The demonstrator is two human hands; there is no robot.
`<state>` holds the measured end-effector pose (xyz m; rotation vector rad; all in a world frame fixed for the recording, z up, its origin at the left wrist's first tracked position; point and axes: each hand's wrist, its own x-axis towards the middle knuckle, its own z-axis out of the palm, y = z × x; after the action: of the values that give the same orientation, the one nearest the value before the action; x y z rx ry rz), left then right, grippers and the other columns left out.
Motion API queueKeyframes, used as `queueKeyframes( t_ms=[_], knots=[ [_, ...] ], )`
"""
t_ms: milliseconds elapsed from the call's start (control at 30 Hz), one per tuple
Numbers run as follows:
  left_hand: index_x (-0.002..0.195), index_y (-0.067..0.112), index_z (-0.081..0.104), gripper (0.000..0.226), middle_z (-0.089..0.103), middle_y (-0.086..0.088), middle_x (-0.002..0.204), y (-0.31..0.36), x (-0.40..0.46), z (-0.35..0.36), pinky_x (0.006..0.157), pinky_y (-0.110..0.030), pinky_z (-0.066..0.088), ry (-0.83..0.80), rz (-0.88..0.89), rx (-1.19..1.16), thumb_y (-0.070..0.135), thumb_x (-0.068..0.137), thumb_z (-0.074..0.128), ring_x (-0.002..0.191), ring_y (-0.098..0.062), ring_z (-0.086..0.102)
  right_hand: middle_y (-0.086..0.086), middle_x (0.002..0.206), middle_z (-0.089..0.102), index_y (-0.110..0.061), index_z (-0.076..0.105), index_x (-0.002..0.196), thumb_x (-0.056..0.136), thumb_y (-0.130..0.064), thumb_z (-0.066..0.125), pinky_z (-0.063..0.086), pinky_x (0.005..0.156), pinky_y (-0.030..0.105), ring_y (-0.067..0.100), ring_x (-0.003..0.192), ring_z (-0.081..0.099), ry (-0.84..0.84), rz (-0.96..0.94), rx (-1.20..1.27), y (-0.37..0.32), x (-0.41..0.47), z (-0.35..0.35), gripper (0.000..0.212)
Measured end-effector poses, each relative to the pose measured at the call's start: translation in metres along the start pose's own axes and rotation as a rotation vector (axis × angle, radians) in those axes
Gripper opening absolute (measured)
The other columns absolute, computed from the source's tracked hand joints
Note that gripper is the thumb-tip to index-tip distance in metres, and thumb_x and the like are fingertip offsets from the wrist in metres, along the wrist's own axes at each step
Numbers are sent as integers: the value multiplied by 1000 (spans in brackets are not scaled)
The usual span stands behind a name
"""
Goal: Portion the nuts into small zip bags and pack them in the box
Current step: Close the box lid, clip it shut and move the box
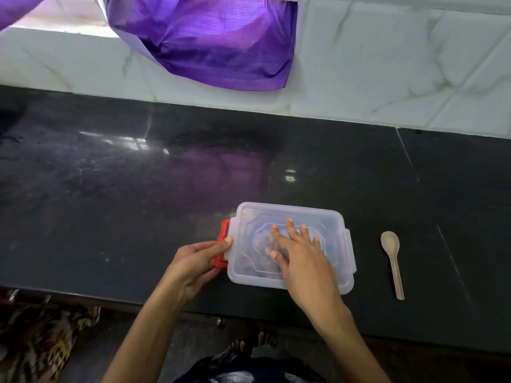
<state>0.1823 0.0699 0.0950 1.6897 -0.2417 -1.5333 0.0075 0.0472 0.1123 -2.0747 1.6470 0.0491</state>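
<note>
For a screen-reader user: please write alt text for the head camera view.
A person's right hand presses flat on a clear lidded plastic box on a dark counter, while the left hand holds its red side clasp. A wooden spoon lies right of the box.

a purple cloth (pixel 204 42) hangs over the tiled wall (pixel 387 64) — dark counter (pixel 110 189) below.

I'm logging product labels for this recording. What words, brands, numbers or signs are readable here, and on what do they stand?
None can be read.
Box lid: raised outlines only, no lettering legible.
Red latch: plain.
Wooden spoon: unmarked.
Purple cloth: no print.
Contents under the lid: too blurred to tell.
</note>
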Motion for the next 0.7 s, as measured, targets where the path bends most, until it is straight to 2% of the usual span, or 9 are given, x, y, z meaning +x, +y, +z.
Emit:
queueKeyframes(
  t_ms=[100,233,333,400,467,600,633,700],
  knots=[
    [91,6,70,11,73,-7,81,1,-7,7,65,-28,60,89,209,79,10,81,73,69,-15,70,-5,160,3,-32,16,150,102,-30,36,3,117,36,20,147,2,-2,-2,-3,0,0,-1,52],
    [96,17,73,22,73,7,84,-2,-16,19,69,-30,58,230,496,406,23,75,80,76,-8,69,-4,160,2,-31,15,150,102,-30,36,3,117,37,21,147,2,-19,1,-11,-2,0,-3,53],
    [109,10,71,36,73,0,94,-6,-16,24,67,-22,53,323,574,522,20,75,80,73,-3,63,-3,160,2,-31,14,150,102,-31,36,3,118,37,22,147,2,-20,-3,-22,-2,-1,-3,53],
    [111,9,70,36,74,-1,98,-7,-17,27,61,-14,47,343,616,582,20,78,78,68,1,59,-2,160,2,-31,13,151,101,-31,36,3,118,37,22,147,2,-25,1,-34,-2,0,-3,54],
    [112,8,69,34,74,-2,99,-7,-17,28,59,-12,44,357,638,628,20,80,75,68,-1,58,-2,160,1,-31,12,151,101,-32,36,2,117,38,23,147,1,-35,8,-48,-3,2,-2,55],
    [99,11,73,15,74,0,87,-9,-19,34,54,-13,43,391,673,700,18,87,69,60,2,54,-1,160,0,-31,11,151,101,-32,36,2,117,38,24,147,1,-55,16,-68,-3,3,-1,55],
    [92,13,74,10,73,0,79,-11,-20,37,53,-17,45,411,694,743,18,89,66,58,-2,56,0,160,1,-31,12,151,102,-32,35,2,117,38,24,147,1,-54,15,-70,-3,3,-2,54],
    [87,11,73,16,71,-2,73,-15,-19,40,59,-31,52,453,708,787,20,92,62,61,-12,60,0,160,1,-30,13,151,102,-31,35,3,118,38,24,147,1,-50,10,-68,-4,2,-2,54]
  ],
)
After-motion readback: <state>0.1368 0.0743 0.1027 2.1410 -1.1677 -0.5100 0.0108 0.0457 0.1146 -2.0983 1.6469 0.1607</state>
